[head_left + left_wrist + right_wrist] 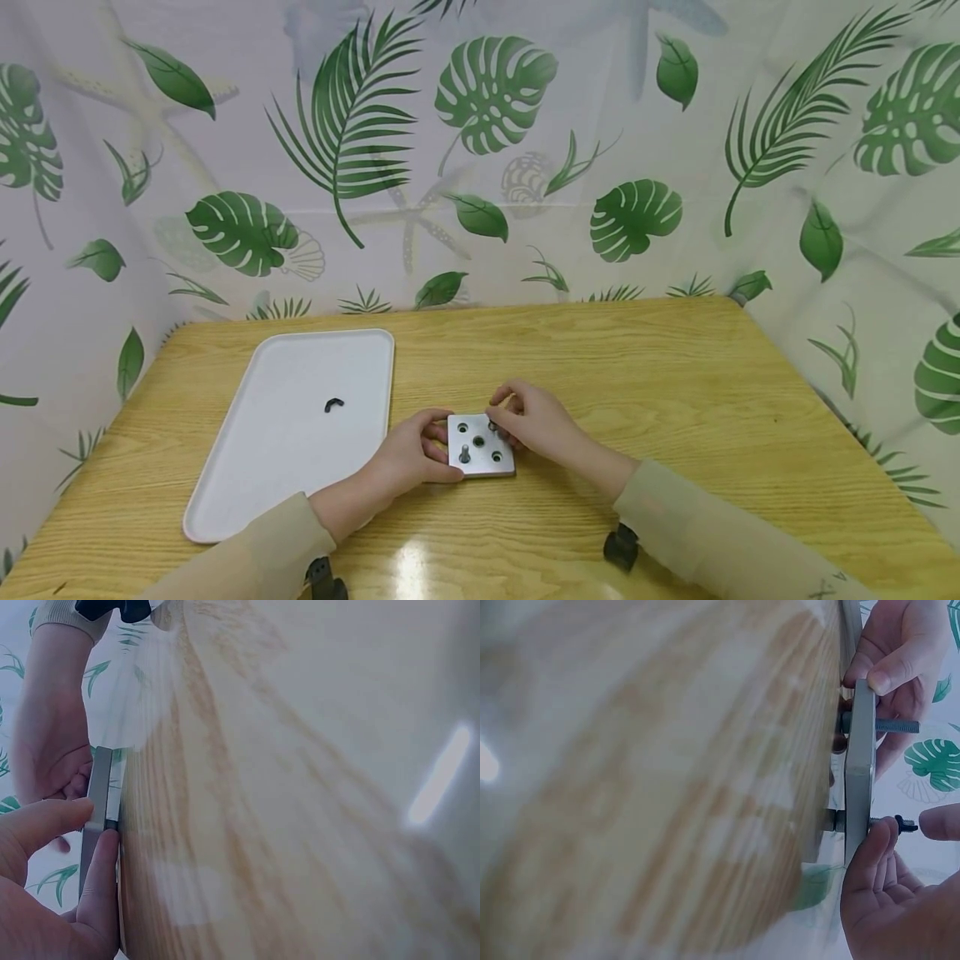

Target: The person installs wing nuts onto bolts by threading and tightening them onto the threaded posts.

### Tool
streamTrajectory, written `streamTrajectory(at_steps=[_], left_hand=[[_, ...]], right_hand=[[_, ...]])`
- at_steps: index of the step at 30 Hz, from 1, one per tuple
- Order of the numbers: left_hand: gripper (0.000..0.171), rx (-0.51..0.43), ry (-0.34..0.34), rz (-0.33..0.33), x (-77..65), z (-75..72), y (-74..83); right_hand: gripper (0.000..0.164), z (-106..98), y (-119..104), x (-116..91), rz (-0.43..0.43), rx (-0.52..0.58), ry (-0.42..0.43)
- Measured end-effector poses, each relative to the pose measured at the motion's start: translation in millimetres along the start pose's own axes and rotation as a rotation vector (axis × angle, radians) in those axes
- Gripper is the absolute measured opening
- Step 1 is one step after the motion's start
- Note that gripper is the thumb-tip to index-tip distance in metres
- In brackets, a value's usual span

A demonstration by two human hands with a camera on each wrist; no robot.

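Note:
My left hand [405, 450] grips the left side of a square silver metal plate [478, 463], thumb on the near corner and fingers along the edge. Several holes show in the plate's top. A bolt [464, 454] stands up through the near-left one, its threaded end bare in the right wrist view. A second bolt passes through the far-right corner, with a small black wing nut [906, 824] on its threads. Curled around that nut and bolt are the fingers of my right hand [538, 423]. Bolt heads [840, 820] show under the plate, which is held close over the table.
A white tray [288, 450] lies left of the hands, with one small black curved piece [334, 405] on it. The wooden table [645, 375] reaches back to a leaf-patterned cloth [555, 175] that also hangs along both sides.

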State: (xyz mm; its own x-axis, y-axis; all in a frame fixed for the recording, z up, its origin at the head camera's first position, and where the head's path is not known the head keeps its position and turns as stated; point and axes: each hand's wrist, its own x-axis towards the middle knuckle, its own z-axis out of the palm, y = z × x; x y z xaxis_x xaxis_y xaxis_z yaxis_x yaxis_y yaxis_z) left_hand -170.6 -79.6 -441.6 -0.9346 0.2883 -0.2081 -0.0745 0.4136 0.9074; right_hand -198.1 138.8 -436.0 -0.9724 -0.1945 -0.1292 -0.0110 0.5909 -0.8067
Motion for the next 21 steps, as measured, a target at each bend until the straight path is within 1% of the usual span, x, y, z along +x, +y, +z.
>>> streamTrajectory(at_steps=[2, 4, 8, 13, 18, 21], left_hand=[[0.083, 0.005, 0.005, -0.004, 0.1, 0.3, 0.1], [0.083, 0.007, 0.008, -0.007, 0.2, 0.7, 0.2], [0.084, 0.014, 0.008, -0.006, 0.2, 1.3, 0.1], [0.084, 0.017, 0.009, -0.008, 0.0, 1.9, -0.7], [0.083, 0.011, 0.011, -0.012, 0.5, 2.0, -0.9], [0.083, 0.006, 0.013, -0.016, 1.7, 2.1, -1.2]], right_hand=[[0.025, -1.1, 1.2, -0.8, -0.034, 0.041, -0.026], [0.029, -2.1, 2.3, -1.5, -0.066, 0.076, -0.057], [0.025, -3.1, 4.4, -2.3, -0.098, 0.126, -0.101], [0.023, -2.2, 4.4, -3.2, -0.057, 0.154, -0.104], [0.017, -0.8, 2.7, -3.6, 0.008, 0.148, -0.072], [0.015, -0.1, 2.0, -3.2, 0.019, 0.132, -0.051]])
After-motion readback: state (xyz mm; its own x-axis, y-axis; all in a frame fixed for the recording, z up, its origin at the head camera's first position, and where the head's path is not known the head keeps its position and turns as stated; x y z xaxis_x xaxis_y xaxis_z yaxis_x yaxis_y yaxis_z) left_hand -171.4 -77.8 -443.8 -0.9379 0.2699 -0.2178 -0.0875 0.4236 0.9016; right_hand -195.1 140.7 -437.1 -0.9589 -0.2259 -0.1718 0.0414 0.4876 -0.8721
